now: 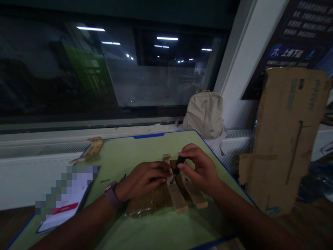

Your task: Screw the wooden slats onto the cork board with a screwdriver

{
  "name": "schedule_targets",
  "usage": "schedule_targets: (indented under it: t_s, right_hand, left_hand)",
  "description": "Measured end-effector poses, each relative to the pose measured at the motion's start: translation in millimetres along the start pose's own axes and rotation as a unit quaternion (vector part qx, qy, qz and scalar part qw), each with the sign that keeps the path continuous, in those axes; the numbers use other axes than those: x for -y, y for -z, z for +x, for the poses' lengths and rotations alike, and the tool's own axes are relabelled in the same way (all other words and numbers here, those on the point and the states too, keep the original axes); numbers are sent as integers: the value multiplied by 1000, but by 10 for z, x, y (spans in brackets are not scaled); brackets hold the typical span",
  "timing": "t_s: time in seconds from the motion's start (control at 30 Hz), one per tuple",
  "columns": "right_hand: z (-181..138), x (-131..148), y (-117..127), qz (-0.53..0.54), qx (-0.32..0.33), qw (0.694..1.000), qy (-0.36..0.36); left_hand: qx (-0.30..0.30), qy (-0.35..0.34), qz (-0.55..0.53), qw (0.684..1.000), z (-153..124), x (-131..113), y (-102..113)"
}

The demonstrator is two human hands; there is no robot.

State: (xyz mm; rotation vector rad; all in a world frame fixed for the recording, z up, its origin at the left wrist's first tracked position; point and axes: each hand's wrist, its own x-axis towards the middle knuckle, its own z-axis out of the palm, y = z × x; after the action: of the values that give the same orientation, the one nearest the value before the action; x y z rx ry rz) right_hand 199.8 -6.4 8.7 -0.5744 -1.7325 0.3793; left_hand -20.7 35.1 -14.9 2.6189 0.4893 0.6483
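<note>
My right hand [201, 170] is closed around the black handle of a screwdriver [179, 164], which tilts down to the left. Its tip meets a wooden slat [177, 199], though whether it sits in a screw is too small to tell. My left hand [148, 177] lies over the same slat, its fingers gripping the edge close to the screwdriver tip. Beside this slat, under my right hand, lies a second wooden slat [197, 198] with a dark hole. Both rest across a brown cardboard piece [145, 205] covered in shiny clear film.
The pale green table [122, 149] has a blue edge. A curved wooden piece [95, 147] stands at its far left corner, and a booklet [73, 205] lies at left. Behind are a beige backpack [204, 113] and, at right, a tall cardboard sheet [283, 139].
</note>
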Motion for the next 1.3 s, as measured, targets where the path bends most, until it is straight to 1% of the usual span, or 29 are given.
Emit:
schedule_targets:
  t_s: [0.07,0.17,0.23,0.3,0.37,0.47,0.57,0.63,0.7,0.77,0.83,0.9,0.97,1.03,1.1,1.17,1.23,1.3]
  right_hand:
    - [-4,18,8,22,19,1000,-11]
    - [-27,37,-5,88,50,994,-44]
    - [-37,44,-17,105,53,991,-56]
    - [-33,47,-23,81,33,995,-45]
    - [-19,50,-20,30,15,999,-18]
    - [9,65,5,-24,11,1000,6]
    - [33,95,46,-21,43,999,11]
    - [36,114,65,-3,82,997,7]
    - [20,116,64,20,116,993,-11]
    - [-15,101,44,42,129,990,-46]
    - [-54,75,14,54,117,988,-86]
    - [-79,49,-16,42,69,992,-99]
    - [-76,33,-34,7,19,998,-65]
    - [-50,28,-30,-24,-7,999,-22]
    - [-15,36,-8,-32,-5,999,3]
    - [8,48,22,-23,15,1000,5]
    - [11,59,42,-5,46,999,-10]
    - [-9,61,42,25,75,996,-47]
  left_hand:
    - [2,2,1,1000,-1,-3,2]
    - [2,0,0,1000,4,-23,14]
    - [0,-2,0,1000,11,-38,24]
    - [-1,-5,0,1000,16,-44,28]
    - [-1,-5,3,1000,16,-37,24]
    - [-1,-1,6,1000,9,-13,10]
    - [0,-2,3,1000,7,-5,4]
    - [-1,-7,2,1000,12,-18,8]
    - [-6,-9,5,1000,17,-39,17]
    - [-7,-5,7,1000,20,-56,26]
    - [-3,-2,6,1000,23,-62,32]
    - [-1,-2,3,1000,23,-55,31]
    - [0,-4,2,1000,21,-40,24]
    - [3,-1,0,1000,17,-25,13]
    - [2,2,-1,1000,12,-13,3]
    - [2,2,-3,1000,11,-10,-1]
    - [3,-1,-6,1000,15,-17,2]
    - [2,-5,-12,1000,21,-36,12]
